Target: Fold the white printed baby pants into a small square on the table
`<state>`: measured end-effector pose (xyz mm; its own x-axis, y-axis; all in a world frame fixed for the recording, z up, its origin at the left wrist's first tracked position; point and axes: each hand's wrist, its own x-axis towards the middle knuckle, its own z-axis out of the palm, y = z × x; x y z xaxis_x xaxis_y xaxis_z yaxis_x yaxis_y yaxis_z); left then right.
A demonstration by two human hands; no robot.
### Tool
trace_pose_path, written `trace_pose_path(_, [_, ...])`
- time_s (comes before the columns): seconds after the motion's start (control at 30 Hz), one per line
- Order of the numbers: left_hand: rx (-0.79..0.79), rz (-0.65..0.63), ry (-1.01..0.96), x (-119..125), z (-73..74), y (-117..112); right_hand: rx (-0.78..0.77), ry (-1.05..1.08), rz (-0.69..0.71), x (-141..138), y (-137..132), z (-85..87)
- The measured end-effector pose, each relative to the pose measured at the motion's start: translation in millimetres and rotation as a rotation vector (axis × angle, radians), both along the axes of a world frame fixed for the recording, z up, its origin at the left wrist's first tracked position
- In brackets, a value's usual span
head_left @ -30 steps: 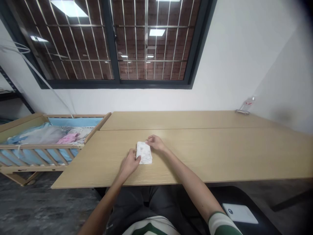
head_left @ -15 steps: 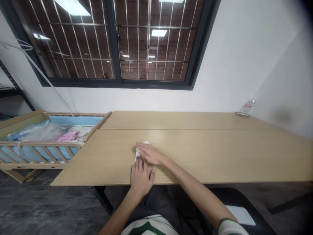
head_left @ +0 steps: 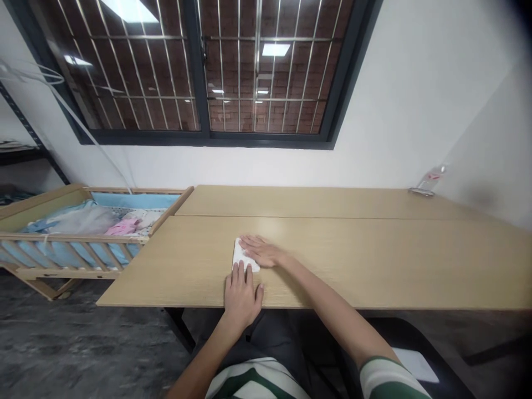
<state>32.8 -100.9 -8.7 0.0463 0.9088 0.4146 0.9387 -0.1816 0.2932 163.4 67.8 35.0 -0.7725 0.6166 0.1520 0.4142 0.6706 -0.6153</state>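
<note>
A small folded white cloth [head_left: 240, 256] lies on the light wooden table [head_left: 353, 260], near its front edge. My right hand [head_left: 261, 251] rests flat on top of the cloth, fingers stretched out and pointing left. My left hand [head_left: 241, 293] lies flat too, its fingertips on the cloth's near edge and its palm at the table's front edge. Most of the cloth is hidden under the two hands.
A wooden baby cot [head_left: 78, 233] with blue lining and pink and white clothes stands against the table's left end. A small clear stand [head_left: 428, 183] sits at the table's far right by the wall. A barred window fills the wall behind.
A second ago both hands were pinching the cloth's edges. They have since flattened onto it, and the left hand has shifted to the cloth's near side.
</note>
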Motion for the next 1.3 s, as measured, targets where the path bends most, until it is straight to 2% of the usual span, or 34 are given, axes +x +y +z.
trace_pose_path(0.1, [0.001,0.005,0.022,0,-1.0,0,0.021,-0.021,-0.029,-2,10,-5.1])
trace_pose_path(0.23, [0.022,-0.001,0.017,-1,0.1,1,0.074,-0.021,-0.039,-2,8,-15.1])
trace_pose_path(0.37, [-0.001,-0.013,-0.125,-18,5.2,8,0.09,0.125,-0.181,6,2,-20.3])
trace_pose_path(0.47, [-0.031,0.111,-0.24,-42,12.2,18,0.031,0.27,-0.298,11,3,-20.1])
trace_pose_path(0.53, [-0.081,0.212,-0.225,-57,18.1,25,-0.01,0.348,-0.359,12,5,-20.2])
trace_pose_path(0.6, [-0.159,0.252,-0.168,-68,24.0,33,-0.008,0.39,-0.41,11,8,-21.2])
trace_pose_path(0.8, [-0.263,0.148,-0.116,-67,33.8,60,0.186,0.34,-0.36,9,3,-21.3])
trace_pose_path(0.9, [-0.285,0.039,-0.149,-66,35.4,63,0.25,0.257,-0.423,4,-10,-16.6])
trace_pose_path(1.0, [-0.293,-0.038,-0.204,-76,36.1,48,0.196,0.191,-0.486,-9,-37,-11.8])
trace_pose_path(1.1, [-0.302,-0.111,-0.282,-102,35.1,15,0.1,0.184,-0.485,-34,-82,-11.8])
trace_pose_path(1.17, [-0.357,-0.201,-0.415,-128,33.8,-14,0.055,0.204,-0.474,-56,-118,-15.2])
trace_pose_path(1.23, [-0.454,-0.219,-0.44,-160,33.2,-45,-0.011,0.246,-0.423,-81,-154,-19.4])
trace_pose_path(1.3, [-0.543,-0.184,-0.406,-196,33.7,-76,-0.106,0.301,-0.374,-105,-185,-23.2])
